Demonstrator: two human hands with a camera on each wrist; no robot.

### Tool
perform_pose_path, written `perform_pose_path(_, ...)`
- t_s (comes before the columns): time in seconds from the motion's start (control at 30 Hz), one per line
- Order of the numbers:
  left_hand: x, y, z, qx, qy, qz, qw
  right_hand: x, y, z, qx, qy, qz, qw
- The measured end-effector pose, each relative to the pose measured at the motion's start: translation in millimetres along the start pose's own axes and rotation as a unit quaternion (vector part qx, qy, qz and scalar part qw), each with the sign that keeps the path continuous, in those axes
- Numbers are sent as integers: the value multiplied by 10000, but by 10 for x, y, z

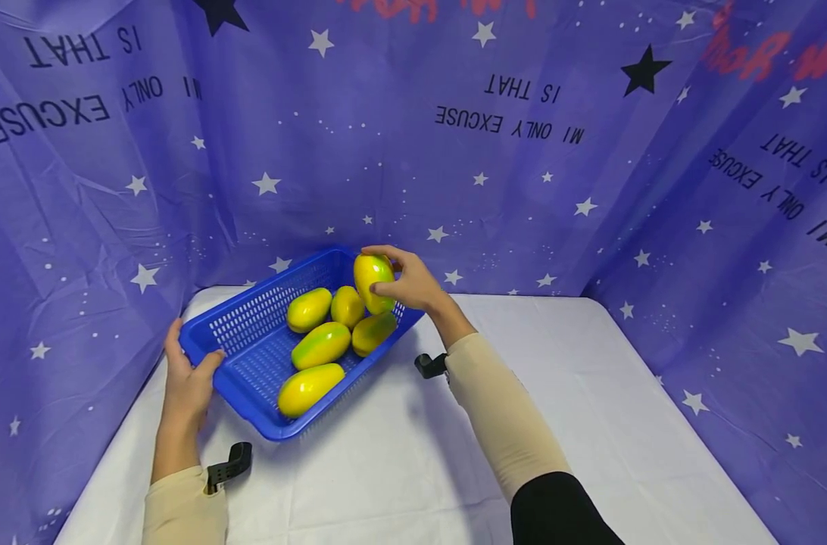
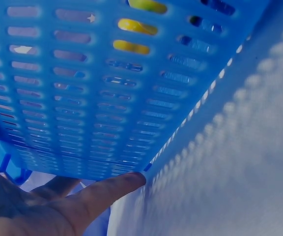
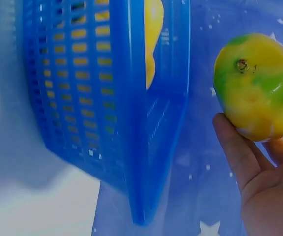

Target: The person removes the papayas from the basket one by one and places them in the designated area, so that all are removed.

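A blue plastic basket (image 1: 253, 390) with slotted walls stands at an angle over the white table. Several yellow-green mangoes (image 1: 321, 345) lie in it, mostly toward its right half. My left hand (image 1: 187, 378) grips the basket's left end, thumb over the rim; the left wrist view shows this hand (image 2: 77, 201) at the slotted wall. Between the thumb and fingers of my right hand (image 1: 413, 281) is another mango (image 1: 371, 272), held over the basket's far right end. In the right wrist view this mango (image 3: 254, 88) shows its stem end, above the rim and apart from it.
A white cloth covers the table (image 1: 557, 409), which extends to the right of the basket. Behind and on both sides hangs a purple curtain (image 1: 400, 151) with stars and lettering, close to the basket's far edge. A black camera mount (image 1: 229, 465) sits on the left wrist.
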State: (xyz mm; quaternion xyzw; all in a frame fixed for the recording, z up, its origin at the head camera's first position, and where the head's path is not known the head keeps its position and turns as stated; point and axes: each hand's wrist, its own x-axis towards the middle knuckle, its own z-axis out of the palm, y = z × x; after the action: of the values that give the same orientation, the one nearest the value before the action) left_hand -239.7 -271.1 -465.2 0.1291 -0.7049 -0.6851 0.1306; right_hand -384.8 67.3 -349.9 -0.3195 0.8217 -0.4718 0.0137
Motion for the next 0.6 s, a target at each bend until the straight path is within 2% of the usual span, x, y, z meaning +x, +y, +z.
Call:
perform_pose_path(0.1, 1, -6, -1, -36, -1, 50, 10000, -50, 9, -117, 8, 23, 44, 10000)
perform_pose_path(0.33, -11, -11, -4, -87, 11, 110, 9999, -275, -204, -387, -180, 145, 102, 9997)
perform_pose_path(0.6, -10, 11, -4, -80, 34, 116, 9999, -414, -41, -577, -193, 322, 394, 9985)
